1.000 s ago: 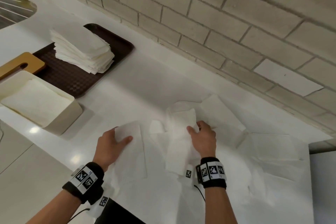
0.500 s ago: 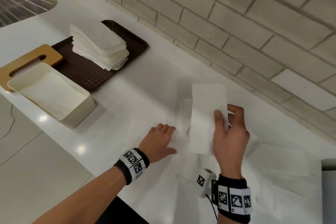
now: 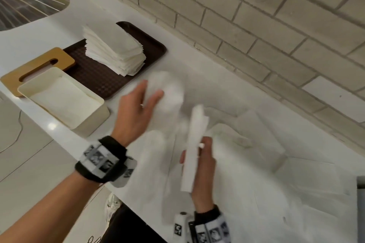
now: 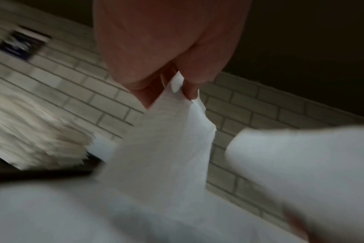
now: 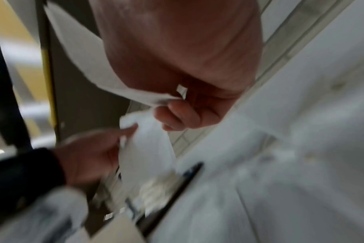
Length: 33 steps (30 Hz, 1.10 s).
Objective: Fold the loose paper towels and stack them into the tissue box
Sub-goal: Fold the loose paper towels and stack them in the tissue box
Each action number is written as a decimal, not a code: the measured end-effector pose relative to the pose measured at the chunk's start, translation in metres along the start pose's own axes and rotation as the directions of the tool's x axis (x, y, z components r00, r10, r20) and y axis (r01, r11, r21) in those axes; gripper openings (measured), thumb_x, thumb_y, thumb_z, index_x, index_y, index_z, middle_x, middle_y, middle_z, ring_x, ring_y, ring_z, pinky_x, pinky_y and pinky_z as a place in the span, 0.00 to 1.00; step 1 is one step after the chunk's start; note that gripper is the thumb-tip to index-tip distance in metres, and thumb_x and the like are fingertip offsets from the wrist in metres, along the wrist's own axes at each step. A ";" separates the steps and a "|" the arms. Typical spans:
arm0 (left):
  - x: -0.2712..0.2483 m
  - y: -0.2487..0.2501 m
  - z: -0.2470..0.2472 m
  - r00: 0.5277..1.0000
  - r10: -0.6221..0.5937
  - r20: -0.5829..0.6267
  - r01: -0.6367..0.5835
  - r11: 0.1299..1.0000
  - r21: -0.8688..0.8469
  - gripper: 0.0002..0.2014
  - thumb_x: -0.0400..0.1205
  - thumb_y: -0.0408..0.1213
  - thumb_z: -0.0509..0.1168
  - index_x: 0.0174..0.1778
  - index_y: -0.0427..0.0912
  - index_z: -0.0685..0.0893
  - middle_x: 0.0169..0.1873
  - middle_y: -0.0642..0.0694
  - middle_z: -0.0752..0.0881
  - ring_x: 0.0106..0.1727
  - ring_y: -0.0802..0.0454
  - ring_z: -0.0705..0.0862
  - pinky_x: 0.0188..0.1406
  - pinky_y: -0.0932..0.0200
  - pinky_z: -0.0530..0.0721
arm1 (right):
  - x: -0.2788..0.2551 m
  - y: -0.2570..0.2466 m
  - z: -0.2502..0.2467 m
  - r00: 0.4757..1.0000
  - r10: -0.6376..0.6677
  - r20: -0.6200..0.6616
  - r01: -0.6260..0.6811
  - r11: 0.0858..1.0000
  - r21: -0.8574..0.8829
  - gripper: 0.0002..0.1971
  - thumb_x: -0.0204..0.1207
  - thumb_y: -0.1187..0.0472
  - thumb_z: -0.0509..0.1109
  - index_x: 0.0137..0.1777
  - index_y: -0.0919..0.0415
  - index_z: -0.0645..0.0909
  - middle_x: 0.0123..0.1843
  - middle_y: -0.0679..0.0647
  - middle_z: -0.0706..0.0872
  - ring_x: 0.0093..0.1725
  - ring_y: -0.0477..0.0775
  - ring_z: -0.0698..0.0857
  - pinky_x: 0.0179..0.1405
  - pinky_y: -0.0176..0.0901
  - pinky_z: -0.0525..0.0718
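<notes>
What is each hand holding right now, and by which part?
The left hand pinches a loose paper towel by its top corner. The right hand grips a folded paper towel around its middle.

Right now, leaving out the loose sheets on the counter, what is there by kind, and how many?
Hands: 2, left, right
Paper towels in the hands: 2, blurred one, folded one
Stack of folded towels: 1
Tissue box: 1
Wooden lid: 1
Brown tray: 1
Total: 8

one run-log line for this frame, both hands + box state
left hand: pinches loose towel | right hand: holds folded towel | tissue box: open, lid off, towels inside
</notes>
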<state>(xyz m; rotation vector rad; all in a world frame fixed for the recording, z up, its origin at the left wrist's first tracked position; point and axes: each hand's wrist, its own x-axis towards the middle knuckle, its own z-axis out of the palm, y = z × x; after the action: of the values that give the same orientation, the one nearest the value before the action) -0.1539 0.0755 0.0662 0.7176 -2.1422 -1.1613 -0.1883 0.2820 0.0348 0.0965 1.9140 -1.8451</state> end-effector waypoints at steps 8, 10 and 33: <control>-0.014 -0.012 -0.071 0.975 -0.209 -0.081 0.189 0.960 -0.205 0.09 0.92 0.53 0.68 0.65 0.56 0.87 0.57 0.52 0.92 0.58 0.48 0.91 0.52 0.43 0.93 | 0.021 0.093 0.046 0.989 -0.077 0.130 0.146 0.280 -0.949 0.21 0.97 0.46 0.42 0.81 0.56 0.62 0.52 0.54 0.94 0.49 0.61 0.94 0.50 0.58 0.92; -0.027 -0.021 -0.067 0.958 -0.283 -0.052 0.262 0.932 -0.251 0.09 0.91 0.53 0.68 0.64 0.58 0.88 0.55 0.55 0.93 0.57 0.53 0.92 0.52 0.49 0.92 | 0.016 0.083 0.047 0.988 -0.063 0.138 0.148 0.197 -0.969 0.26 0.97 0.43 0.42 0.86 0.58 0.60 0.55 0.53 0.94 0.53 0.60 0.94 0.52 0.55 0.92; -0.094 -0.092 0.055 0.889 -0.254 0.381 0.156 0.950 0.271 0.16 0.89 0.38 0.72 0.70 0.47 0.76 0.56 0.46 0.89 0.54 0.43 0.85 0.51 0.47 0.86 | 0.005 0.070 -0.008 0.967 -0.079 0.243 0.224 0.723 -0.654 0.20 0.85 0.60 0.75 0.62 0.39 0.68 0.42 0.50 0.90 0.41 0.47 0.90 0.45 0.44 0.89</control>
<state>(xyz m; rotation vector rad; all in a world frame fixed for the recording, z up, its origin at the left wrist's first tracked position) -0.1131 0.1267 -0.0598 0.8859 -2.6430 -1.2734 -0.1696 0.2946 -0.0321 -0.4863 2.3680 -1.0664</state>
